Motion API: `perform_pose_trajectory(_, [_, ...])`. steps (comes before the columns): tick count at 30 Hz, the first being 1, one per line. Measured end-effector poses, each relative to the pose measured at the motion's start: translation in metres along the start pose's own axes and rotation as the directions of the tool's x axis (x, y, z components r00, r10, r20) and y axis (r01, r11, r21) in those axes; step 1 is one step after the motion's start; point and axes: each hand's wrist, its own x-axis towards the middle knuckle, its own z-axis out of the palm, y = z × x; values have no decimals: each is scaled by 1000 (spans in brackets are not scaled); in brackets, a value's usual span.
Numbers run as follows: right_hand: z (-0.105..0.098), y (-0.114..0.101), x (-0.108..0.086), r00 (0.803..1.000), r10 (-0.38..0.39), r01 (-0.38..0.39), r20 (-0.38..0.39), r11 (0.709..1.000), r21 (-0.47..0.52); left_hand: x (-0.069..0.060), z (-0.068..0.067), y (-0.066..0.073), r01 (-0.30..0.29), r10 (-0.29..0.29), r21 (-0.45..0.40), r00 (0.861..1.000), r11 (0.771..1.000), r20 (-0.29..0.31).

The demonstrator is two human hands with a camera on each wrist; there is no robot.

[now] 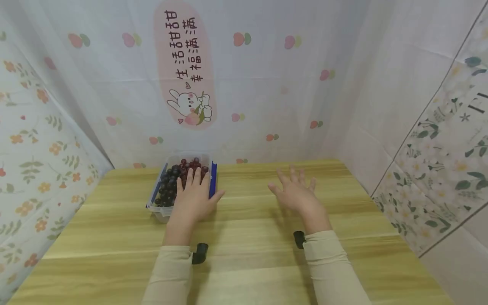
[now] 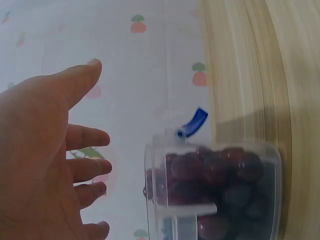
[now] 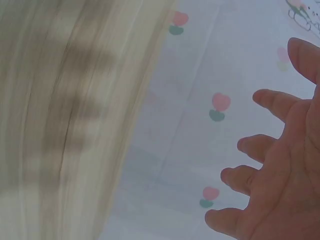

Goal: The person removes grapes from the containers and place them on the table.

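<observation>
Left hand (image 1: 193, 200) and right hand (image 1: 298, 196) spread empty, grapes (image 1: 166, 186) by the desk's (image 1: 245, 182) far edge could be spilled from a knocked tub (image 1: 162, 216)

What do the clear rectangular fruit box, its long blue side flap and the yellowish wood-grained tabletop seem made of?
The clear rectangular box looks like smooth plastic: dark round fruit shows through its glossy wall. Its long blue side flap seems opaque, probably plastic, given its even colour. The yellowish wood-grained tabletop has a faint sheen; its streaks suggest wood, but could be printed laminate.
</observation>
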Motion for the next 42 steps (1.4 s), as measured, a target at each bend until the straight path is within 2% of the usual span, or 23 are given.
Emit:
perform_pose_trajectory(10, [2, -36, 17, 997, -78, 79, 8, 993, -93, -3, -9, -25, -5, 5, 14, 1000, 1000, -9])
perform_pose_trajectory(16, [1, -66, 32, 992, -112, 119, 50, 981, -156, -3, -22, -41, 17, -17, 22, 1000, 1000, -2])
perform_pose_trajectory(22, [9, -96, 49, 982, -162, 177, 96, 968, -180, -3, -28, -71, 48, -48, 16, 998, 999, 28])
perform_pose_trajectory(28, [12, -132, 71, 971, -216, 233, 102, 951, -206, 7, -37, -99, 62, -64, 34, 996, 997, 56])
perform_pose_trajectory(34, [24, -163, 87, 949, -279, 309, 149, 919, -246, 11, -41, -121, 72, -76, 33, 987, 997, 141])
perform_pose_trajectory(36, [31, -171, 90, 941, -298, 330, 160, 912, -245, 10, -40, -128, 63, -64, 9, 985, 998, 163])
perform_pose_trajectory(39, [40, -182, 91, 936, -313, 347, 161, 894, -282, 10, -35, -139, 28, -14, -77, 985, 997, 171])
perform_pose_trajectory(42, [50, -188, 93, 935, -325, 355, 145, 877, -325, 11, -25, -147, -9, 41, -190, 985, 982, 165])
